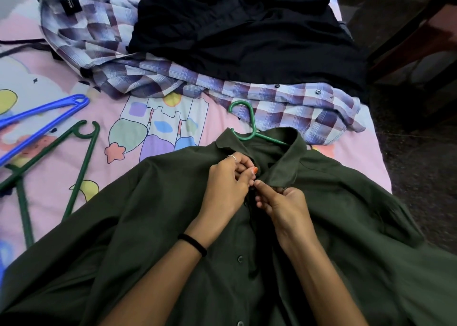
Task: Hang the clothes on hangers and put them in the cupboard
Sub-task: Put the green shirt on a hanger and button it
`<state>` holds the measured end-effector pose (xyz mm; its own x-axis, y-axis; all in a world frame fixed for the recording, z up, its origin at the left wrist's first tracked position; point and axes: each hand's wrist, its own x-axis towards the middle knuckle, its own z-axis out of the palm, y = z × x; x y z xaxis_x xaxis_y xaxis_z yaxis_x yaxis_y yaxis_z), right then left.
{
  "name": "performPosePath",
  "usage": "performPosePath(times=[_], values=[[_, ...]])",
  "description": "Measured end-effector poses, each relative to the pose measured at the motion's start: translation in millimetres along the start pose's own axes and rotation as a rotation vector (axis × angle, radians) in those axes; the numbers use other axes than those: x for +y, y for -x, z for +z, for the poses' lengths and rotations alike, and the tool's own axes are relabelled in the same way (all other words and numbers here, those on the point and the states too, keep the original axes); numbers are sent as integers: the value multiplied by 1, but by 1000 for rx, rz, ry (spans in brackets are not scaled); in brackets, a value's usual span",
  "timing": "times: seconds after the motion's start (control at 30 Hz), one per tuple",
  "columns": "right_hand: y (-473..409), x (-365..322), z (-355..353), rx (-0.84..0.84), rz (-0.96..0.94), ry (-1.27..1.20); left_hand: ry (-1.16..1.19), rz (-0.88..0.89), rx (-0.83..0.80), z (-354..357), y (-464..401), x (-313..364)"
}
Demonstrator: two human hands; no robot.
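1. The dark green shirt (153, 226) lies spread flat on the bed (158, 117), closest to the person.
2. Both hands meet at the top of the shirt, just under its collar. The left hand (228, 177) pinches the cloth edge there. The right hand (279, 202) pinches the other edge right beside it. They look busy doing up the top button.
3. A green hanger (249, 127) is already inside the shirt. Its hook pokes out just past the collar.
4. I think the next move is to lift the shirt by that hook.
5. Left of the shirt lie a darker green hanger (81, 167) and a blue hanger (47, 117).
6. Beyond the shirt wait a checked shirt (284, 108) and black clothes (247, 33).
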<state>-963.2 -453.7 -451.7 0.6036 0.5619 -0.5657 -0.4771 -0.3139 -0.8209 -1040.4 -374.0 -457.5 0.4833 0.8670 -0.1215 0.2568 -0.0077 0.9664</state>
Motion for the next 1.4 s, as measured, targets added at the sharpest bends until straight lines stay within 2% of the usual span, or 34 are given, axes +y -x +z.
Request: performPosePath(times=[0.2,0.57,0.73,0.83,0.97,1.13,1.3,1.4], values=[[5,-7,10,138,-126,143,-27,4,0,-2,-1,1],[-7,-14,13,123,-270,449,-120,84,22,-5,-1,5],[-11,-9,9,129,-304,445,-67,67,-2,-8,-3,6],[-11,-7,8,134,-332,406,-9,-10,-21,-10,-5,2],[-7,-6,11,181,-355,381,137,-133,-49,-11,-6,3],[-5,-7,16,189,-405,360,362,-241,0,-7,-4,8],[-3,-9,16,120,-424,293,355,-207,47,-8,-6,6],[-6,-9,15,119,-422,303,242,-137,72,-8,-6,3]])
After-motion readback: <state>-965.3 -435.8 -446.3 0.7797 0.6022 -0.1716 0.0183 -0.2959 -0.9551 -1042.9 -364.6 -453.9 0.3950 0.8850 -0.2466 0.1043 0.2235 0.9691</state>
